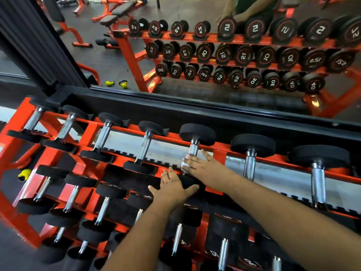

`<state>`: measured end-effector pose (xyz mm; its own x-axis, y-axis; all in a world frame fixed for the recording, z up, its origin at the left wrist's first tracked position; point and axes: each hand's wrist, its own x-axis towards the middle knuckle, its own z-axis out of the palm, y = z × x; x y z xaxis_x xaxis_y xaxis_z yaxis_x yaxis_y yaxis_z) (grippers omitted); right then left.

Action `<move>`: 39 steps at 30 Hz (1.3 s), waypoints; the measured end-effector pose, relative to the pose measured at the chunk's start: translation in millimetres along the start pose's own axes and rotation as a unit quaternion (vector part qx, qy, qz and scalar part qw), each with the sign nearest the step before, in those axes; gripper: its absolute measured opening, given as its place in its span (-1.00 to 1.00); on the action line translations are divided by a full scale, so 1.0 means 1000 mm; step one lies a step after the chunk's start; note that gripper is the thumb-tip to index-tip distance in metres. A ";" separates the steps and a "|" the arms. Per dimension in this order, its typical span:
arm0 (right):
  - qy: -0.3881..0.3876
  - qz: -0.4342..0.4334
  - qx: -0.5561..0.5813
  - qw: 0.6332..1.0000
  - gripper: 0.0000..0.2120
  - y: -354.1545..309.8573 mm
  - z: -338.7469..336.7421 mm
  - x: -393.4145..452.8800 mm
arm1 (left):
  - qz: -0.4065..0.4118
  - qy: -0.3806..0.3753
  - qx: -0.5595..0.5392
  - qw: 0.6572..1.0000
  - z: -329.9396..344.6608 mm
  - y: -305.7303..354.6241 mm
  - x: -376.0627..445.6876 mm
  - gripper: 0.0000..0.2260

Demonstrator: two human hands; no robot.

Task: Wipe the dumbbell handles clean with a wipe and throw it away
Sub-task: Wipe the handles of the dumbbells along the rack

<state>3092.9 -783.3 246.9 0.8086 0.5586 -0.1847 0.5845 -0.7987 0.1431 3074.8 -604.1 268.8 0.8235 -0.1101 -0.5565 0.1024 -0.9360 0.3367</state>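
Observation:
On the top tier of the orange rack (86, 133) lies a black dumbbell with a knurled chrome handle (193, 149). My right hand (203, 167) presses a white wipe (185, 163) around the lower part of that handle, fingers wrapped over it. My left hand (172, 187) grips the near black head (190, 183) of the same dumbbell, thumb on its right side. Most of the wipe is hidden under my right fingers.
Other dumbbells fill the top tier: handles to the left (145, 145) and right (250, 165), with more on the lower tiers (102, 210). A wall mirror (214, 55) behind the rack reflects the rack and benches. A yellow object (23, 175) lies at the lower left.

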 end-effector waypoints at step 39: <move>0.124 0.101 0.155 0.975 -0.60 0.005 -0.014 -0.059 | 0.043 0.026 -0.043 0.998 0.007 -0.005 -0.006 0.09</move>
<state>3049.6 -817.3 271.7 0.9187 0.3901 0.0626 0.3950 -0.9054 -0.1553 3065.6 -601.2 265.0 0.8593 -0.1692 -0.4827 0.0760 -0.8910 0.4476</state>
